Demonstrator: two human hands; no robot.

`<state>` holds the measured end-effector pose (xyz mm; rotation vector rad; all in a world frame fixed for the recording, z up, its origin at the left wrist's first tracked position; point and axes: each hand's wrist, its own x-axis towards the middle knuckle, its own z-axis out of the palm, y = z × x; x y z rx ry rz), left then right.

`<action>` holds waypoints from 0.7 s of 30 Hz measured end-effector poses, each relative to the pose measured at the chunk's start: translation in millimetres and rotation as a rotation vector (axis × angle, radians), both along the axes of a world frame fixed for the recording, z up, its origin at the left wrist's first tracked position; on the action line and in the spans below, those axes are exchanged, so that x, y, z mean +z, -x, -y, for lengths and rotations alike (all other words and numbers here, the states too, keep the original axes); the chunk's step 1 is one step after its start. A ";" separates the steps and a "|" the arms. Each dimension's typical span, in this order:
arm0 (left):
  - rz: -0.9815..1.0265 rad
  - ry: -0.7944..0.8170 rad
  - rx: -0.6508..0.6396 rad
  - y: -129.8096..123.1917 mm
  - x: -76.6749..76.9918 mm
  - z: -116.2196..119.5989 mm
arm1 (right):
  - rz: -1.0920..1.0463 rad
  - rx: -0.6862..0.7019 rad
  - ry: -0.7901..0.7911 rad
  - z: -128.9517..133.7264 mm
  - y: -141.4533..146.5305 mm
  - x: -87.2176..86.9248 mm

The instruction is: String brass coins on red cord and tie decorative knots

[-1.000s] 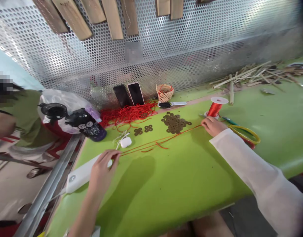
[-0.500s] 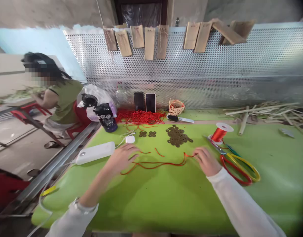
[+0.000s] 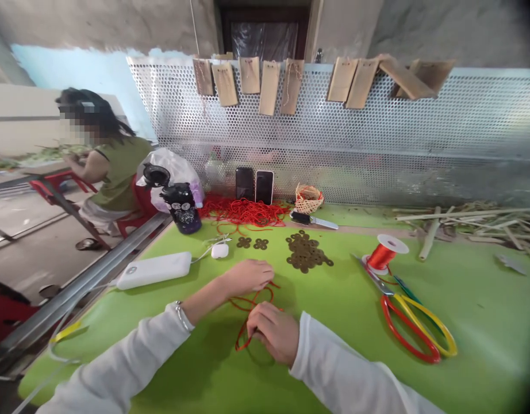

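Thin red cord [image 3: 241, 340] lies in loops on the green tabletop [image 3: 334, 356], between and below my hands. My right hand [image 3: 274, 330] is closed, with the cord pinched at its fingertips and a loop hanging to the left. Just above and to the left, my left hand [image 3: 250, 276] reaches across with its fingers curled down together onto cord. A short red end sticks out by its fingertips, which are partly hidden. Beyond my hands lies a pile of dark round coins [image 3: 306, 253]. Two small coin clusters [image 3: 252, 244] sit to its left.
Large scissors [image 3: 409, 328] and a spool of red thread [image 3: 381, 255] lie at right. A white power bank [image 3: 155, 270], a dark tumbler [image 3: 183, 210] and a red cord heap [image 3: 248, 213] stand left and behind. A knife [image 3: 314, 219] lies behind the coins. A person [image 3: 114, 167] sits at far left.
My right hand has moved left and nearer to me, drawing the cord along into loops. My left hand has moved right to the short cord pieces. The view has shifted slightly.
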<state>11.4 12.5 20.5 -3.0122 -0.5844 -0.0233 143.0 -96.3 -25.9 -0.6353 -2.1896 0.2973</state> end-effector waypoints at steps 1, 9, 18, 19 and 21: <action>0.002 0.005 0.000 -2.5 -1.6 -1.2 | -0.022 0.008 0.033 0.4 -1.8 0.9; 0.190 0.049 0.224 -10.7 34.4 -79.9 | -0.163 -0.089 0.223 -17.9 -33.7 18.2; 0.563 0.195 0.392 -29.8 64.9 -62.8 | -0.222 -0.384 0.305 -40.2 -72.4 22.3; 0.596 0.412 0.301 -35.2 56.5 -40.1 | -0.220 -0.400 0.296 -40.4 -74.4 22.0; 0.630 0.754 0.236 -43.1 40.1 1.8 | -0.199 -0.424 0.267 -39.0 -76.6 22.5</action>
